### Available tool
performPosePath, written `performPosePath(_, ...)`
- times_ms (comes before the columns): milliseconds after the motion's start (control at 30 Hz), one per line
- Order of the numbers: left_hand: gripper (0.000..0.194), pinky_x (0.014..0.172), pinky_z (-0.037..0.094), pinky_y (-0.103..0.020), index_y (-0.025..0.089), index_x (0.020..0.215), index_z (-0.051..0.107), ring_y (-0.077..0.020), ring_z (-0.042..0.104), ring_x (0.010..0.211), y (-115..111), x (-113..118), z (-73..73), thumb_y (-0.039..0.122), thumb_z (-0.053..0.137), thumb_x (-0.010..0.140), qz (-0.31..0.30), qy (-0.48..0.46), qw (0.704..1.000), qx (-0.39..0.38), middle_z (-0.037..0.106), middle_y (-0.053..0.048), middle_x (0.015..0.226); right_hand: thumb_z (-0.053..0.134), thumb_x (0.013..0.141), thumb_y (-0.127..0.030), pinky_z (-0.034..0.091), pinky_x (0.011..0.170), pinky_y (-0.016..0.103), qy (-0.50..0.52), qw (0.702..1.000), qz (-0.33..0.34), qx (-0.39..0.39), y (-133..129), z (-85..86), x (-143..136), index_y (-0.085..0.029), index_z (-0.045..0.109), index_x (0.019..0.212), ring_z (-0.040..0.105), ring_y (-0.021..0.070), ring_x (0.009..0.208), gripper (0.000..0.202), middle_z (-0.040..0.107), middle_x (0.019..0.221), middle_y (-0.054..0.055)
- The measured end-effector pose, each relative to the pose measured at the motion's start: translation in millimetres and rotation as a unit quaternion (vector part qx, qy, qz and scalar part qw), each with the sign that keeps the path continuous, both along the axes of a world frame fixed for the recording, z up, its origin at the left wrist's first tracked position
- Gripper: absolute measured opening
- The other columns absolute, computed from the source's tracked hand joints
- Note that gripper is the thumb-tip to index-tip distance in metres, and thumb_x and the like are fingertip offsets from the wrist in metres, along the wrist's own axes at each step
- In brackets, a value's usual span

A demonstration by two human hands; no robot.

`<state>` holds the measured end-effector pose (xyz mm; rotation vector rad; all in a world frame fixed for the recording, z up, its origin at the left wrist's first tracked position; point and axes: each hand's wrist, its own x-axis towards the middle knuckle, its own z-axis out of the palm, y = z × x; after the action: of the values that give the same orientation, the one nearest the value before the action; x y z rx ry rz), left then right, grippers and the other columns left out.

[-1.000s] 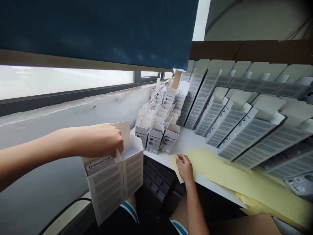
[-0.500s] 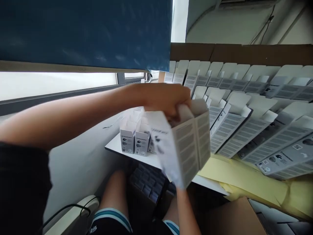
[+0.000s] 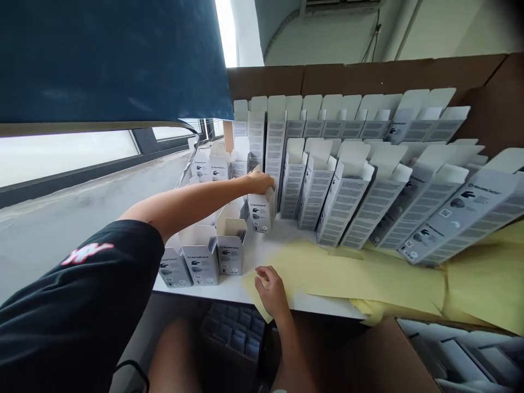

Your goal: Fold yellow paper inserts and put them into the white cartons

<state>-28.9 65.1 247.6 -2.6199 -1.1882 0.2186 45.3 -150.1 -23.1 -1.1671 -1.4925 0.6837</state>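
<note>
My left hand (image 3: 261, 182) grips the top of a small white box (image 3: 261, 214), which is upright at the white table's surface, left of the tall rows. Over yellow paper (image 3: 327, 270) near the table's front edge is my right hand (image 3: 271, 290), fingers curled but apart, with nothing in them. Open-topped printed boxes (image 3: 200, 263) stand at the front left, below my left forearm. Behind and to the right, rows of tall grey-white boxes (image 3: 344, 204) lean with their flaps up.
A blue panel (image 3: 114, 60) hangs at the upper left. Below the table (image 3: 233, 290) is a dark crate of small packs (image 3: 237, 327). A cardboard box (image 3: 393, 355) with white cartons sits at the lower right. Brown cardboard (image 3: 344, 80) lines the back.
The box pair that was up over the table's front has gone from there; my left hand is now farther back, on a box at the table. My right hand has come away from the boxes and shows open.
</note>
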Motion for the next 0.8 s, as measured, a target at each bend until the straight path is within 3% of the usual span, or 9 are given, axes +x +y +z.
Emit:
performPosePath(233, 0.053, 0.095, 0.047, -0.051, 0.015, 0.114, 0.071, -0.037, 0.063, 0.112, 49.5, -4.5, -34.1, 0.004, 0.065, 0.062, 0.059, 0.069, 0.995, -0.031, 0.071, -0.019, 0.119, 0.055, 0.086, -0.025, 0.057, 0.089, 0.033, 0.018, 1.0, 0.003, -0.017, 0.4, 0.9, 1.1, -0.021, 0.07, 0.101, 0.069, 0.0206, 0.095, 0.021, 0.071, 0.097, 0.006)
performPosePath(433, 0.065, 0.098, 0.046, -0.051, 0.02, 0.122, 0.07, -0.0368, 0.063, 0.114, 61.9, -5.8, -38.8, 0.003, 0.067, 0.059, 0.086, 0.058, 0.993, -0.063, 0.072, -0.015, 0.119, 0.055, 0.087, -0.027, 0.055, 0.091, 0.034, 0.021, 0.999, 0.018, -0.041, 1.7, -0.4, 3.3, -0.02, 0.068, 0.103, 0.068, 0.0207, 0.096, 0.022, 0.07, 0.099, 0.006)
performPosePath(533, 0.064, 0.097, 0.047, -0.047, 0.022, 0.125, 0.068, -0.0342, 0.063, 0.114, 54.1, -5.8, -27.4, 0.004, 0.066, 0.064, 0.068, 0.022, 0.996, -0.057, 0.071, -0.012, 0.122, 0.055, 0.088, -0.03, 0.054, 0.09, 0.034, 0.018, 0.998, 0.022, -0.047, 2.4, -2.0, 4.8, -0.02, 0.068, 0.103, 0.067, 0.021, 0.097, 0.022, 0.069, 0.1, 0.007)
performPosePath(633, 0.053, 0.096, 0.048, -0.041, 0.026, 0.126, 0.067, -0.0289, 0.063, 0.113, 36.2, -16.1, -2.4, 0.01, 0.062, 0.075, 0.032, -0.04, 0.998, -0.027, 0.071, -0.007, 0.124, 0.055, 0.089, -0.033, 0.054, 0.089, 0.035, 0.011, 0.998, 0.027, -0.053, 2.7, -3.4, 7.2, -0.02, 0.068, 0.102, 0.067, 0.022, 0.098, 0.023, 0.07, 0.1, 0.008)
performPosePath(700, 0.042, 0.094, 0.049, -0.037, 0.028, 0.121, 0.069, -0.0243, 0.065, 0.109, 19.6, -35.1, 18.9, 0.016, 0.056, 0.084, 0.015, -0.084, 0.996, 0.006, 0.073, -0.003, 0.119, 0.055, 0.089, -0.035, 0.053, 0.09, 0.036, 0.007, 0.998, 0.033, -0.059, 2.8, -4.6, 9.1, -0.02, 0.068, 0.103, 0.067, 0.0228, 0.099, 0.024, 0.07, 0.102, 0.008)
performPosePath(800, 0.032, 0.084, 0.051, -0.032, 0.025, 0.112, 0.072, -0.0201, 0.068, 0.095, -7.6, -84.7, 43.3, 0.022, 0.051, 0.088, 0.008, -0.201, 0.976, 0.086, 0.075, -0.003, 0.107, 0.055, 0.09, -0.04, 0.053, 0.091, 0.037, 0.004, 0.997, 0.035, -0.073, 4.5, -7.8, 11.7, -0.019, 0.069, 0.103, 0.067, 0.0245, 0.102, 0.028, 0.071, 0.104, 0.01)
